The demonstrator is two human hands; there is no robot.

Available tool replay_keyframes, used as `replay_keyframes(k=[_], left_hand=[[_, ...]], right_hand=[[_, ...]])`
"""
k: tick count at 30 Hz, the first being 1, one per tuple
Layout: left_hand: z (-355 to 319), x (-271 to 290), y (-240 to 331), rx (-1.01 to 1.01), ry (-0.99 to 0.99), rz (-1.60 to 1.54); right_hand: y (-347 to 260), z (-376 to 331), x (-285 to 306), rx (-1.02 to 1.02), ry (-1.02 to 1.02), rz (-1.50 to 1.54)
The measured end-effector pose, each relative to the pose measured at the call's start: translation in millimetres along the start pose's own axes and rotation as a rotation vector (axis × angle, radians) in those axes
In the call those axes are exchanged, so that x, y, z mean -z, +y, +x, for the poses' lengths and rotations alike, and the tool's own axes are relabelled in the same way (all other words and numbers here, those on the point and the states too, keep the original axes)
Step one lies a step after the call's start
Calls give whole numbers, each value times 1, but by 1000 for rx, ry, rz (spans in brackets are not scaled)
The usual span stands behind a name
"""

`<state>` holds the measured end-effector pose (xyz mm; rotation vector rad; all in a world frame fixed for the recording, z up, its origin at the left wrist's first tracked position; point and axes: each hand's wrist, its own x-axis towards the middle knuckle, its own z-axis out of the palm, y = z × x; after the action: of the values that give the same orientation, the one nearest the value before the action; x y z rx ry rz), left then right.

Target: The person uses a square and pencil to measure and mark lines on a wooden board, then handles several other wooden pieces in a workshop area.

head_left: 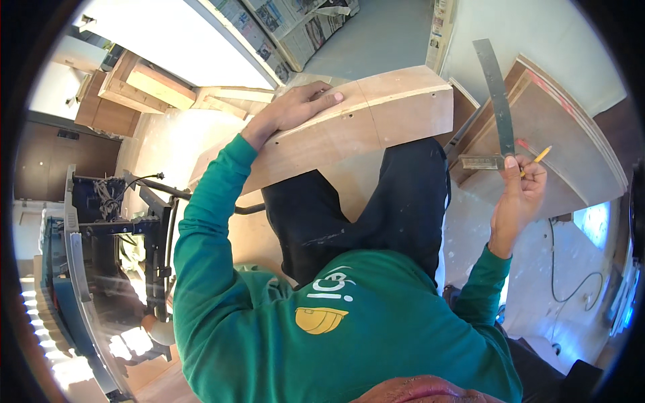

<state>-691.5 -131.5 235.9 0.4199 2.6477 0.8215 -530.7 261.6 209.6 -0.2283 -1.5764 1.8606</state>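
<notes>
A long, pale wooden box-like piece (403, 114) lies across my thighs, with a pencil-like line across it and small dark holes along its near face. My left hand (299, 107) grips its far edge, the thumb lying on top and the other fingers partly hidden behind. Off to the right, my right hand (521, 185) is closed on a try square (498, 101), whose long metal blade points away from me and whose short stock points left. A yellow pencil (541, 158) sticks out between the fingers of the same hand. The square is apart from the wood.
Large curved plywood panels (564, 134) lean at the right, near the wall. A dark cable (557, 269) runs over the floor there. On my left stands a black metal-framed machine (127, 228) with wires. Wooden offcuts (158, 84) are stacked at the far left.
</notes>
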Motion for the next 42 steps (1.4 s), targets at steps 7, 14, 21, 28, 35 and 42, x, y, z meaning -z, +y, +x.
replay_keyframes(k=[7,14,21,28,35,42], left_hand=[[5,1,-7,-7,-42,-25],[10,2,-11,-42,-25,2],[-47,-6,56,-208,209,184],[-69,-16,70,-347,245,233],[-58,-13,70,-272,39,102],[-26,-21,52,-191,-182,-35]], right_hand=[[-7,0,-8,32,-19,82],[-11,3,-5,30,4,75],[-19,-2,24,170,45,-37],[6,-16,90,100,182,-209],[74,-60,162,-183,217,-371],[247,-144,288,-489,294,-616]])
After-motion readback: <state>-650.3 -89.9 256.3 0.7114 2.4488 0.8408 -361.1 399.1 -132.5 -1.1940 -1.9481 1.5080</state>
